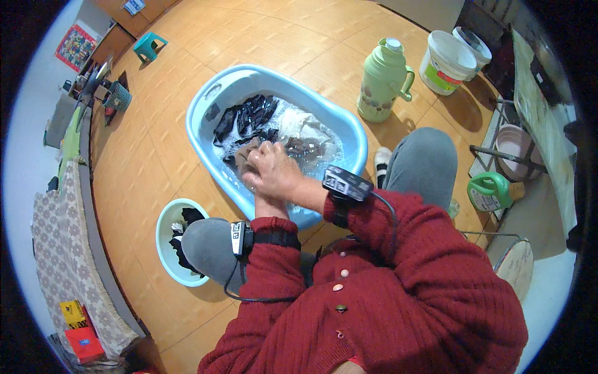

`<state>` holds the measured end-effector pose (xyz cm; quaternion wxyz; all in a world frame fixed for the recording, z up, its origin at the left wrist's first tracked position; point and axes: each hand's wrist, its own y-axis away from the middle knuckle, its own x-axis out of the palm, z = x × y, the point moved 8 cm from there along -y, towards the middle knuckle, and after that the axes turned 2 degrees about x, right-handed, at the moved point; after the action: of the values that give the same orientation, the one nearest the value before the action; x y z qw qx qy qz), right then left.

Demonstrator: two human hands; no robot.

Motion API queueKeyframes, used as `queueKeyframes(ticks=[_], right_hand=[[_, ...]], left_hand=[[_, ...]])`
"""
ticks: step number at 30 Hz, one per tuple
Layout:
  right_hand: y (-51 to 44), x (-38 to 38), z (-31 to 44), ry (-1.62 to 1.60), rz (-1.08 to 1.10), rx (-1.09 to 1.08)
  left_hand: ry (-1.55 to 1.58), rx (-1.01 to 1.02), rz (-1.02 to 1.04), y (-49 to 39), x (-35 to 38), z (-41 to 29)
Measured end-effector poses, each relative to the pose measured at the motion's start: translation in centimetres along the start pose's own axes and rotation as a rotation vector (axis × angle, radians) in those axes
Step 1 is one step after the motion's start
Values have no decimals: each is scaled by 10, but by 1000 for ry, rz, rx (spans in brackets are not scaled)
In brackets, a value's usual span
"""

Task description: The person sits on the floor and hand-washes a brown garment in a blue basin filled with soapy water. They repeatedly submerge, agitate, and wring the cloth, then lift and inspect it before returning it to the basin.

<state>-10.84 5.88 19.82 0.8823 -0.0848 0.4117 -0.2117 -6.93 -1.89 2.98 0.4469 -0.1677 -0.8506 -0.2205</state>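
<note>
A light blue plastic tub (359, 140) of soapy water stands on the floor before me. Over its near left part, my right hand (275, 168) is curled on a wet brown cloth (245, 154). My left hand (267, 201) lies under the right one at the same cloth. Its fingers are mostly hidden, so I cannot see how they hold. Farther back in the tub is a wet black garment (247, 114). A white cloth (301, 125) lies to its right among suds, with a dark brownish cloth (303, 147) partly underwater below it.
A pale green basin (163, 252) with dark clothes stands by my left knee. To the right are a green thermos flask (383, 84), a lidded white bucket (441, 65) and a green detergent bottle (488, 190). A teal stool (148, 46) stands at the far left.
</note>
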Motion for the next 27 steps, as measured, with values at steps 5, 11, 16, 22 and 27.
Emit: queueKeyframes(ticks=[5, 11, 16, 22, 27], right_hand=[[-69, 6, -77, 192, -13, 188], [-27, 23, -34, -137, 170, -46], [-25, 25, -44, 27, 144, -21], [-69, 38, -129, 85, 43, 259], [-36, 42, -54, -28, 18, -59]], left_hand=[[113, -135, -275, -1, 25, 18], [-193, -82, -276, 2, 19, -10], [468, -43, 208, -3, 49, 33], [384, -266, -509, -27, 6, 60], [102, -146, -382, -21, -7, 12]])
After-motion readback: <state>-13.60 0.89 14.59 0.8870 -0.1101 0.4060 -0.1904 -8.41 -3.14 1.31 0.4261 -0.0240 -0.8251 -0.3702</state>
